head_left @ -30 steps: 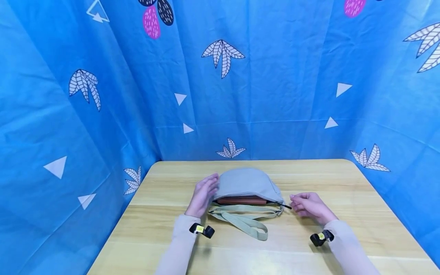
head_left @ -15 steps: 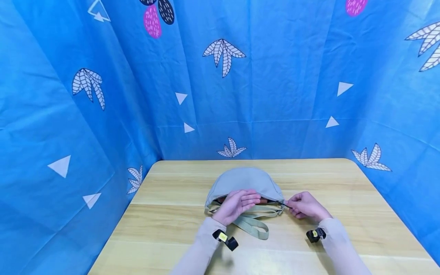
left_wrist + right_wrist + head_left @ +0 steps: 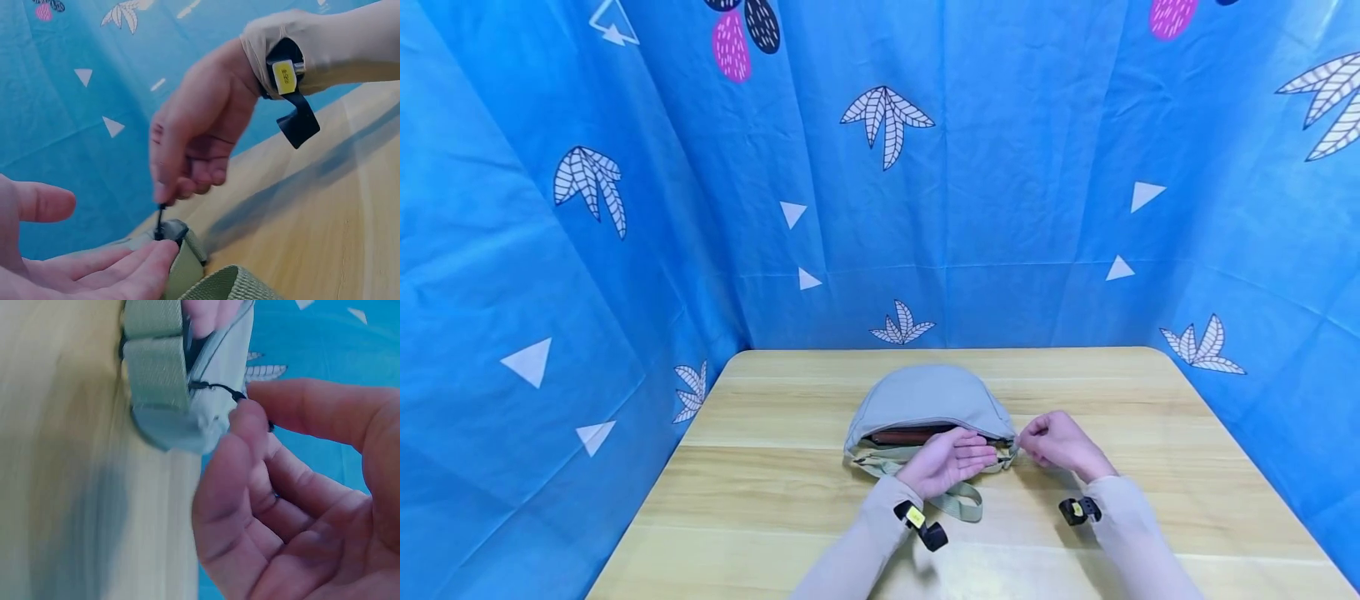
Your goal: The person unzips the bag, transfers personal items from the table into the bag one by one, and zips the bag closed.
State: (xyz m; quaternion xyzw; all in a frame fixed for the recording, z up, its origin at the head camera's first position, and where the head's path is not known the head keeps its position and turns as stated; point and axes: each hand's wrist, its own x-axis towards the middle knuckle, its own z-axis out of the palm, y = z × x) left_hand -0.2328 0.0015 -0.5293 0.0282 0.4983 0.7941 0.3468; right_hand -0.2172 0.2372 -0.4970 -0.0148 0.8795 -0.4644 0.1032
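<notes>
A light grey waist bag (image 3: 931, 396) lies on the table with its zip gaping toward me. Inside the mouth shows a brown, flat-edged item (image 3: 901, 437), mostly hidden. Thumb and forefinger of my right hand (image 3: 1060, 442) pinch the black zipper pull (image 3: 220, 388) at the bag's right end. My left hand (image 3: 949, 461) is held with straight fingers across the front of the opening, close to that same end. In the left wrist view its fingertips lie right by the zip end; whether they press the fabric I cannot tell.
A pale green webbing strap (image 3: 961, 505) lies looped in front of the bag, partly under my left hand. The wooden table (image 3: 760, 492) has blue patterned curtains (image 3: 1022, 192) behind it and along both sides.
My left hand has moved from the bag's left side across its front to the right end. The right hand has taken hold of the zipper pull and shifted slightly left.
</notes>
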